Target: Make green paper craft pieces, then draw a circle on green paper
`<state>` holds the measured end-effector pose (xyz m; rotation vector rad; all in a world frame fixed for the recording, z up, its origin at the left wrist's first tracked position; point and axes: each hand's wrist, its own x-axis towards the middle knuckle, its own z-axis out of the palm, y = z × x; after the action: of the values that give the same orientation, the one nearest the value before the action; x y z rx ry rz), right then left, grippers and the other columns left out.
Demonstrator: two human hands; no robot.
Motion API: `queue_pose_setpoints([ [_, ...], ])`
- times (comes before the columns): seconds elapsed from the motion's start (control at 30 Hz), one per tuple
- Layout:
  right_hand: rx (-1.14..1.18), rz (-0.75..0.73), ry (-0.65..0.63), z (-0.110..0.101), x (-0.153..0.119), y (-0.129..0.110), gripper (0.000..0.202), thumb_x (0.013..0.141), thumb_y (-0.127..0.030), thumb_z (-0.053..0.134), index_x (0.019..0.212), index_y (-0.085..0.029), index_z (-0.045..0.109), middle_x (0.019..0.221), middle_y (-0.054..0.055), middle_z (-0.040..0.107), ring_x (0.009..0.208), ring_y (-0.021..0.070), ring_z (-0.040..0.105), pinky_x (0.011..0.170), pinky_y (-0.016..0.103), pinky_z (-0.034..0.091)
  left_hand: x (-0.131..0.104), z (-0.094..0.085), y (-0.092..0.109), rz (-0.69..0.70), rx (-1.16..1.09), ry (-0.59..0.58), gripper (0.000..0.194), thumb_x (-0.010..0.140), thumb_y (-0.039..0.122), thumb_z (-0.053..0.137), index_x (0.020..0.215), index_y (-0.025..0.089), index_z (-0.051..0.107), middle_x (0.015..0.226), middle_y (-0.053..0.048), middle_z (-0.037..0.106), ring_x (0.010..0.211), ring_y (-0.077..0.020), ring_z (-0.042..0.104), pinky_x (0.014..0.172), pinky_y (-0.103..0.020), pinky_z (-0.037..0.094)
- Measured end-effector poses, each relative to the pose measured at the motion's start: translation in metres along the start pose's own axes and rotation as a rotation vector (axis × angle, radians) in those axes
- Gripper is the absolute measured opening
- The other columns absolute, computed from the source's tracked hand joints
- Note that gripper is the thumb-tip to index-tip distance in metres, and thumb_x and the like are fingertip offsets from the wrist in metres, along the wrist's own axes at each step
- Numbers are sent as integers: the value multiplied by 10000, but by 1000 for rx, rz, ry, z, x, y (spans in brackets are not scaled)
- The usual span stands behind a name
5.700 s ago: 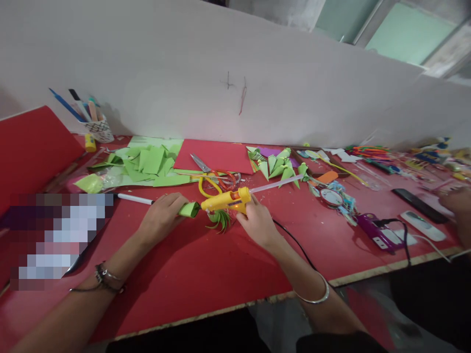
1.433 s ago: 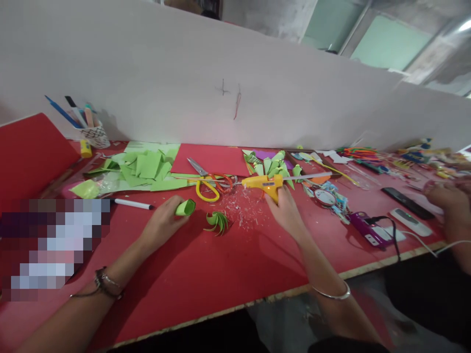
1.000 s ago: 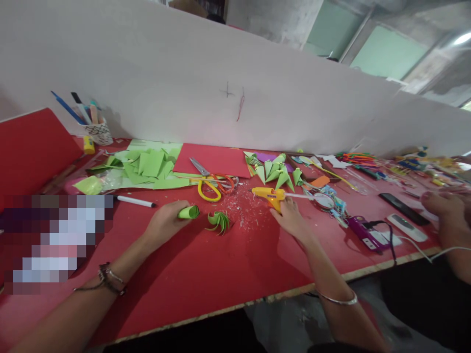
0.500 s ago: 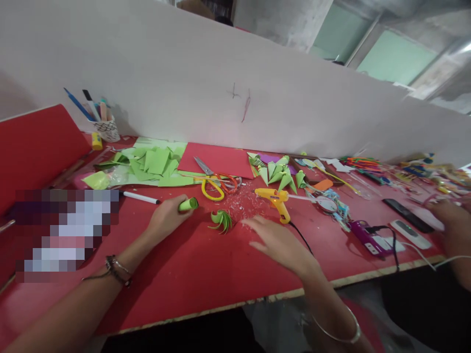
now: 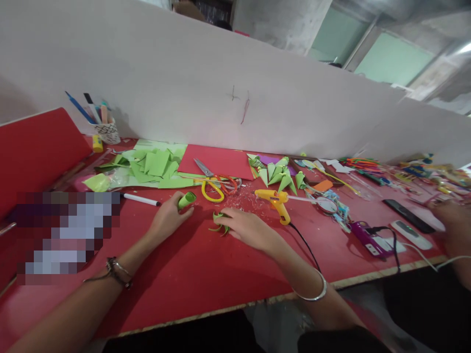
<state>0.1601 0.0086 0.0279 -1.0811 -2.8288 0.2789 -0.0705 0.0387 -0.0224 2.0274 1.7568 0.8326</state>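
My left hand (image 5: 170,215) is closed round a rolled green paper tube (image 5: 187,200), whose open end points up and to the right. To the right, my right hand (image 5: 245,226) has its fingers curled over a curly green paper piece (image 5: 220,226) lying on the red table (image 5: 176,279); the fingertips hide part of it. A yellow glue gun (image 5: 274,201) lies just beyond my right hand. Behind my hands are scissors with yellow handles (image 5: 212,191) and a pair with orange handles (image 5: 230,185).
Green paper pieces (image 5: 156,164) and a red sheet (image 5: 221,159) lie at the back. Green paper cones (image 5: 279,174), a purple power strip (image 5: 370,240) and a black remote (image 5: 407,215) are to the right. Another person's hand (image 5: 454,220) is at the far right.
My right hand has moved left and down onto the curly green piece, its fingers now round it. The green tube in my left hand has tilted more upright.
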Motion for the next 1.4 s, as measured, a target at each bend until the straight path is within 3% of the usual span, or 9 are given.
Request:
queue_pose_setpoints([
  [0.33,80,120,72,7,-2,12,397,769,-186,550,1153,-251,473,1027,46,577,950,177,547,759,289,433,-1,3,-1,15,-30,-24,227,725,410,483,794,200,432,659,37,501,568,-119,468,533,-221,344],
  [0.63,198,66,89,8,-2,11,574,759,-186,541,1285,-244,318,1171,73,469,1071,192,453,858,322,411,1,2,-5,-2,35,-60,212,699,381,498,817,211,449,676,27,540,593,-141,502,541,-231,339],
  [0.77,236,14,53,9,-1,9,446,783,-141,477,1211,-255,420,1092,57,484,976,152,496,845,286,409,1,2,-7,19,-73,-68,184,673,308,515,791,204,420,683,35,530,609,-128,492,556,-219,350],
  [0.9,266,9,47,9,-2,7,361,781,-200,505,1139,-223,465,1089,56,478,926,142,513,829,271,411,2,2,-8,58,-99,-70,144,670,272,498,763,195,419,653,46,498,571,-109,441,529,-206,327],
  [1.07,301,31,25,8,-2,9,382,773,-255,542,1141,-226,446,1115,59,469,954,161,507,838,284,403,1,2,-6,56,-112,-97,139,664,296,502,732,189,444,633,49,505,579,-112,444,533,-205,327],
  [1.23,339,46,18,11,-3,13,538,705,-335,629,1178,-217,400,1178,77,424,1015,192,481,856,307,398,0,0,-4,11,-149,-11,149,668,300,514,721,196,420,635,45,497,576,-113,440,523,-211,327],
  [1.4,309,53,32,14,-3,17,497,715,-279,625,1157,-214,407,1173,76,437,1022,193,484,852,310,401,1,1,-6,2,-184,-7,126,679,282,501,729,198,423,654,43,508,600,-118,461,537,-211,343],
])
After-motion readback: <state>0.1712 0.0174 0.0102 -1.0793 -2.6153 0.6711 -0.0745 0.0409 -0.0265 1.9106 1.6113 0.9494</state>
